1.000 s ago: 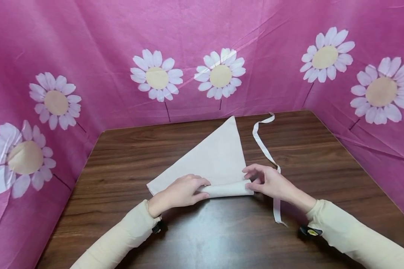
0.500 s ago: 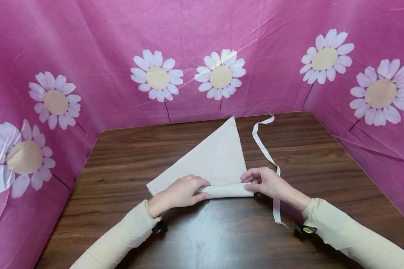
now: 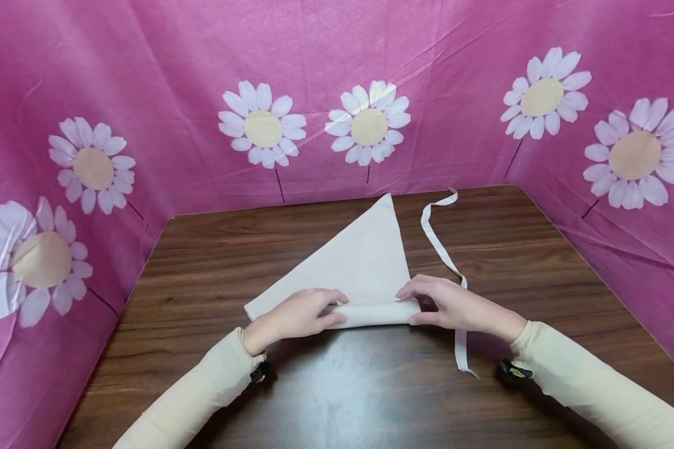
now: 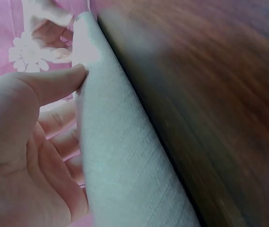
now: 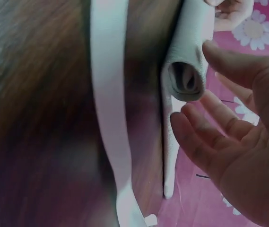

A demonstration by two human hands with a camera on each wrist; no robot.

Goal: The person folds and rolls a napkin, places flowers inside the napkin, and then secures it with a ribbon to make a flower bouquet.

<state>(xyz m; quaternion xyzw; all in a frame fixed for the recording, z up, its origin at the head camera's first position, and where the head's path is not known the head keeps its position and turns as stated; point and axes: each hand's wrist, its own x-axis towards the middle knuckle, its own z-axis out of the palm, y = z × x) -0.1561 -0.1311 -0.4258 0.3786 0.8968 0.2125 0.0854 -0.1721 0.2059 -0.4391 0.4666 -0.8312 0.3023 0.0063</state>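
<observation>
An off-white cloth (image 3: 354,255) lies on the table, its far part a flat triangle pointing away. Its near edge is rolled into a tube (image 3: 376,313) running left to right. My left hand (image 3: 300,317) holds the roll's left part between thumb and fingers; the thumb (image 4: 61,85) presses its near side. At the right end my right hand (image 3: 455,304) holds the roll with the thumb in front and the fingers behind. Layers coiled inside the roll's open end (image 5: 186,80) show in the right wrist view.
A narrow white ribbon (image 3: 438,240) lies to the right of the cloth, running from the table's back edge toward the front and passing under my right wrist. Pink flowered fabric (image 3: 314,50) hangs behind and beside the brown wooden table (image 3: 213,249).
My right hand has moved slightly left along the roll, its fingers now further over the right end. My left hand has shifted a little left. The flat part of the cloth and the ribbon stay put.
</observation>
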